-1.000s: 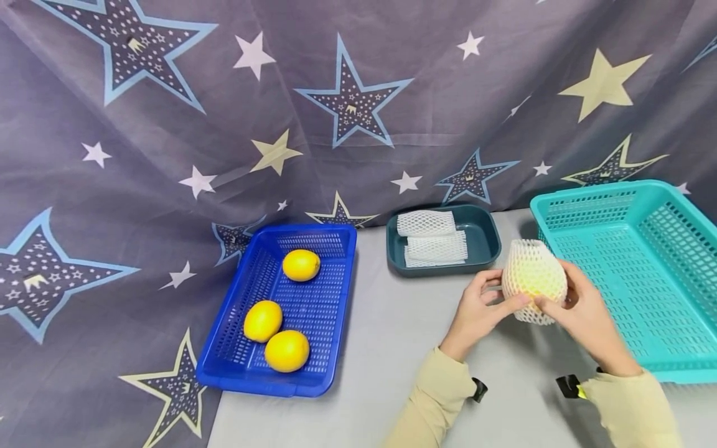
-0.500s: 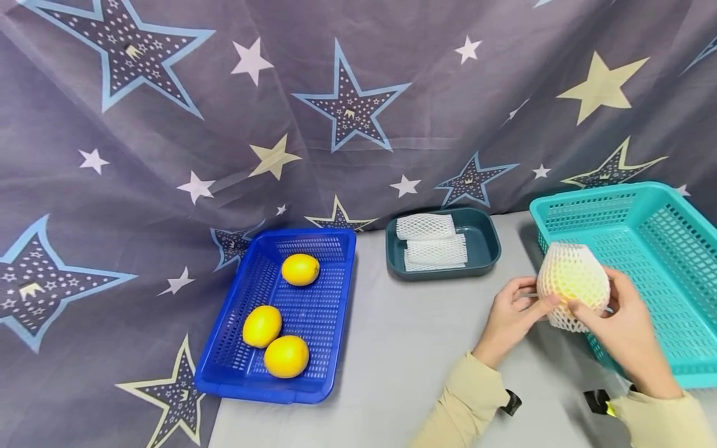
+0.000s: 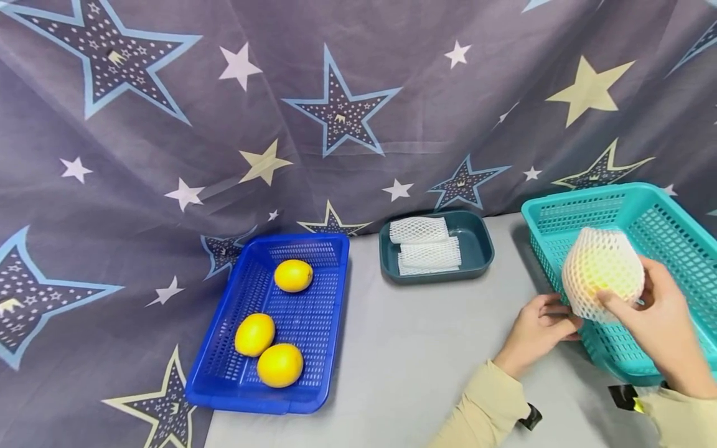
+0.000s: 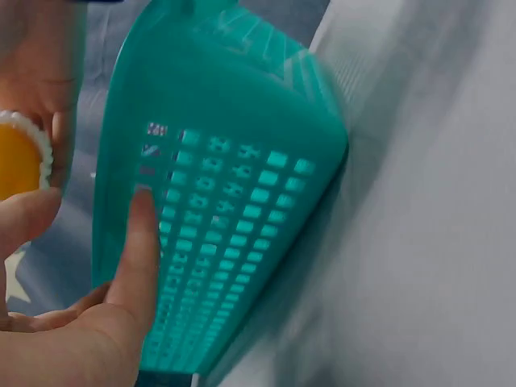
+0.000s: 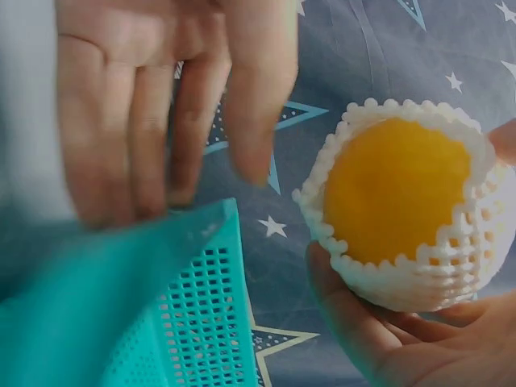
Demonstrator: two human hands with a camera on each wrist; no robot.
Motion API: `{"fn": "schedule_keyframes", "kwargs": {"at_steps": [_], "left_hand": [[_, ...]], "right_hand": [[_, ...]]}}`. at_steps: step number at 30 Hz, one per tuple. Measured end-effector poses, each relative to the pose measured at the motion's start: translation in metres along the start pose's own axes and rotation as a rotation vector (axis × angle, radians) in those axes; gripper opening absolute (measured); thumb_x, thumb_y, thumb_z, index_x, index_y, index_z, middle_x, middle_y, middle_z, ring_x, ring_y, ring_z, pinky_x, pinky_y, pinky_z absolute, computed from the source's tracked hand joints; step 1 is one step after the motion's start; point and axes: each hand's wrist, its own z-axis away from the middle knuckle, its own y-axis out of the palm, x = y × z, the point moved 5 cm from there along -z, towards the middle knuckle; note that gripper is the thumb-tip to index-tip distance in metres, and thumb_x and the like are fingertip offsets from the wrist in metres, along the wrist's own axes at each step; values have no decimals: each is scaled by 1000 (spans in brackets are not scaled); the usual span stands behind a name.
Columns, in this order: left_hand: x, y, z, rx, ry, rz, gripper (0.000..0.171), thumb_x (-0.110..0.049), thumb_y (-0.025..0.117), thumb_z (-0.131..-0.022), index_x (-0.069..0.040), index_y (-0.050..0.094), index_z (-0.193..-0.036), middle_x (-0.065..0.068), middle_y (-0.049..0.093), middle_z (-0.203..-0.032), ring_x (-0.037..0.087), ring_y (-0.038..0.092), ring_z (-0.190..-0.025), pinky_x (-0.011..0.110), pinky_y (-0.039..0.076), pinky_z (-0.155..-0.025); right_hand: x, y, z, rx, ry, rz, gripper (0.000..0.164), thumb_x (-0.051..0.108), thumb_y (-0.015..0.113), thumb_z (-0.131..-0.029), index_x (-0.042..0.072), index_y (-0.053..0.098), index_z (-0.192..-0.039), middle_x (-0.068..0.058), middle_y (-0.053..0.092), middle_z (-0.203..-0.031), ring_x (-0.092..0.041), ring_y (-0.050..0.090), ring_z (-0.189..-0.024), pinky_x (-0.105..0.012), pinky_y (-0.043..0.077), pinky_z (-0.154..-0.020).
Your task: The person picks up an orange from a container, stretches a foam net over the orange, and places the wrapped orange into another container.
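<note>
A yellow-orange citrus fruit [image 5: 395, 193] sits in a white foam net sleeve [image 3: 602, 274], with its bare end showing in the right wrist view. My right hand [image 3: 663, 317] grips the sleeved fruit from the right side, thumb in front, above the near left part of the teal basket [image 3: 607, 367]. Beside the basket's left wall is my left hand [image 3: 540, 333], its fingers loosely bent. In the right wrist view the left hand [image 5: 161, 89] is apart from the fruit and holds nothing. One left finger is close to the basket wall in the left wrist view; contact is unclear.
A blue basket [image 3: 330, 323] on the left holds three bare yellow citrus fruits [image 3: 280, 365]. At the back, a dark teal tray [image 3: 476, 249] contains several flat white foam nets [image 3: 428, 255]. Behind the grey table [image 3: 392, 367] hangs a star-patterned cloth [image 3: 414, 81].
Both hands have moved right with the sleeved fruit, from over the table to the teal basket. The left hand has let go and lowered; the right hand alone holds the fruit.
</note>
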Motion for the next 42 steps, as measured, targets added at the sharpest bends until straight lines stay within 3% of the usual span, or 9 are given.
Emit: {"fn": "schedule_keyframes", "kwargs": {"at_steps": [8, 11, 16, 19, 23, 26, 30, 34, 42], "left_hand": [[-1, 11, 5, 20, -50, 100, 49, 15, 63, -84, -13, 56, -124, -1, 62, -98, 10, 66, -78, 23, 58, -70], [-2, 13, 5, -5, -66, 79, 52, 16, 65, -83, -15, 56, -124, -2, 62, -96, 9, 64, -75, 23, 59, -67], [-5, 11, 7, -95, -73, -90, 60, 10, 72, -81, -19, 56, -130, -11, 61, -97, 2, 62, -80, 20, 56, -67], [-7, 11, 9, -122, -71, -188, 61, 7, 75, -81, -22, 56, -131, -16, 59, -97, -1, 60, -81, 19, 54, -68], [-8, 10, 11, -129, -70, -246, 60, 4, 76, -82, -25, 56, -130, -18, 58, -97, -3, 60, -82, 18, 53, -68], [-8, 10, 11, -124, -66, -295, 59, 2, 76, -83, -24, 55, -131, -19, 58, -99, -4, 59, -83, 18, 53, -68], [-8, 11, 11, -116, -78, -363, 58, -2, 76, -84, -24, 54, -133, -20, 58, -100, -5, 59, -84, 18, 53, -69], [-7, 12, 11, -111, -97, -377, 57, -2, 76, -85, -23, 54, -133, -19, 58, -101, -4, 59, -85, 19, 53, -69], [-8, 11, 10, -81, -106, -398, 56, -4, 75, -87, -24, 53, -135, -20, 57, -103, -5, 59, -85, 19, 53, -69]], "right_hand": [[6, -8, -15, -1, -15, 63, 68, 7, 66, -92, -6, 30, -149, 25, 35, -111, 17, 39, -88, 1, 36, -64], [7, -9, -25, 6, -20, 80, 69, 9, 66, -92, -5, 30, -149, 23, 37, -111, 17, 39, -88, 1, 36, -63], [9, -8, -46, 37, 0, 163, 72, 15, 66, -92, -8, 28, -149, -10, 47, -118, 15, 34, -84, -4, 34, -57], [6, -5, -60, 83, 35, 203, 74, 20, 65, -93, -10, 25, -148, -32, 42, -125, -1, 41, -85, -10, 34, -54], [-8, 1, -82, 159, 114, 238, 81, 30, 61, -95, -14, 20, -148, -40, 38, -127, -38, 48, -92, -21, 39, -53], [-24, 7, -97, 220, 178, 267, 88, 39, 59, -95, -17, 15, -147, -41, 38, -124, -50, 48, -98, -34, 45, -56], [-52, 14, -113, 332, 256, 285, 100, 52, 55, -94, -19, 8, -147, -43, 38, -122, -53, 47, -101, -47, 48, -61], [-78, 22, -120, 443, 319, 302, 110, 62, 52, -93, -21, 3, -147, -45, 34, -125, -56, 45, -105, -50, 49, -63], [-100, 39, -122, 465, 324, 315, 105, 55, 54, -93, -26, 10, -141, -45, 38, -119, -53, 49, -99, -43, 51, -60]]}}
